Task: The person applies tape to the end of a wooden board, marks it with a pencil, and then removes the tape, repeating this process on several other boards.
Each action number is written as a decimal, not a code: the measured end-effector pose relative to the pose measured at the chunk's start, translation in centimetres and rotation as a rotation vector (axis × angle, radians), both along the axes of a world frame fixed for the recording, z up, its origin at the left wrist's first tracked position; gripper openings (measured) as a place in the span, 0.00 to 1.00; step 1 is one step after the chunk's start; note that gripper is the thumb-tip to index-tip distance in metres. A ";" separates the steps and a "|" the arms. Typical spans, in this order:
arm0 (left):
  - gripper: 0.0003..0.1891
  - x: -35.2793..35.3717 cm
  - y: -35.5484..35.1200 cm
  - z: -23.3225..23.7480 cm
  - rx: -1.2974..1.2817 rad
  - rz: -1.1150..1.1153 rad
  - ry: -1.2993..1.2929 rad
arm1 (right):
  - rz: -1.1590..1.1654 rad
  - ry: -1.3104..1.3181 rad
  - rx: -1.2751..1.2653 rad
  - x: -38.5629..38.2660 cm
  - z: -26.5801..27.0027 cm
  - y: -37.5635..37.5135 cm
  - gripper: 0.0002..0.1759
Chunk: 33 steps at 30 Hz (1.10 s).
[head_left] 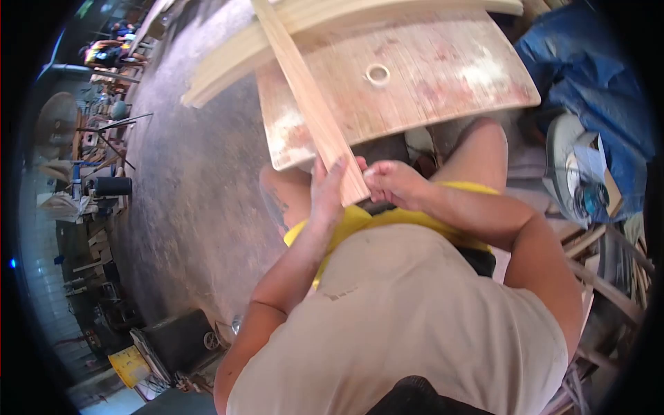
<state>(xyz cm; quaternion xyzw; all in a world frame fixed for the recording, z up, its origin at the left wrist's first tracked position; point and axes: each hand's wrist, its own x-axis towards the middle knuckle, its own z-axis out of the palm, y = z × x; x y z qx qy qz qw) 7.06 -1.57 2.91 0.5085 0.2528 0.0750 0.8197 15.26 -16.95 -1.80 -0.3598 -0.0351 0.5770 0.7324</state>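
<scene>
A long, narrow wooden plank (308, 104) slants across the worktable (443, 76), its near end over my lap. My left hand (328, 187) is closed around the plank close to that end, thumb on the upper face. Beside the plank's right edge, my right hand (394, 183) is closed with its fingers curled in a pinch. Whatever the right fingers hold, if anything, is too small to make out. Farther along, the plank crosses a stack of curved wooden pieces (228, 66) at the table's far side. A pale ring (377, 66), like a roll of tape, lies on the tabletop.
On the right is a blue tarp (588, 76), with a teal round object (593, 199) and wood scraps nearby. A black container (181, 342) and a yellow bucket (129, 366) stand at lower left. People (107, 54) are in the far left background.
</scene>
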 end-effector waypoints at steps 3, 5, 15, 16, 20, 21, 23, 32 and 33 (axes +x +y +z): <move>0.23 0.2 0.1 -0.3 -0.031 0.018 0.006 | 0.056 0.052 0.025 0.8 -1.4 0.3 0.09; 0.24 0.3 0.0 0.3 -0.075 0.013 0.006 | 0.086 0.065 0.042 0.7 -2.4 0.7 0.12; 0.25 0.3 0.3 -0.8 -0.040 -0.026 -0.009 | 0.152 0.165 -0.082 0.7 -0.4 2.7 0.24; 0.25 0.3 0.5 -0.9 -0.052 -0.050 -0.031 | 0.175 0.092 -0.175 0.8 -0.4 3.3 0.32; 0.27 0.3 0.6 0.3 -0.046 -0.073 -0.065 | 0.200 0.091 -0.232 1.4 1.7 3.1 0.37; 0.26 0.5 0.9 0.3 -0.071 -0.101 -0.050 | 0.204 0.084 -0.235 1.5 1.5 2.9 0.37; 0.26 1.0 1.5 -0.1 -0.099 -0.125 -0.044 | 0.213 0.067 -0.137 1.8 0.6 2.1 0.41; 0.29 5.1 4.2 -3.7 -0.428 -0.247 -0.103 | 0.184 -0.106 -0.142 2.5 3.5 1.1 0.29; 0.29 5.8 4.4 -4.2 -0.478 -0.217 -0.112 | 0.165 -0.176 -0.188 2.6 4.1 0.9 0.27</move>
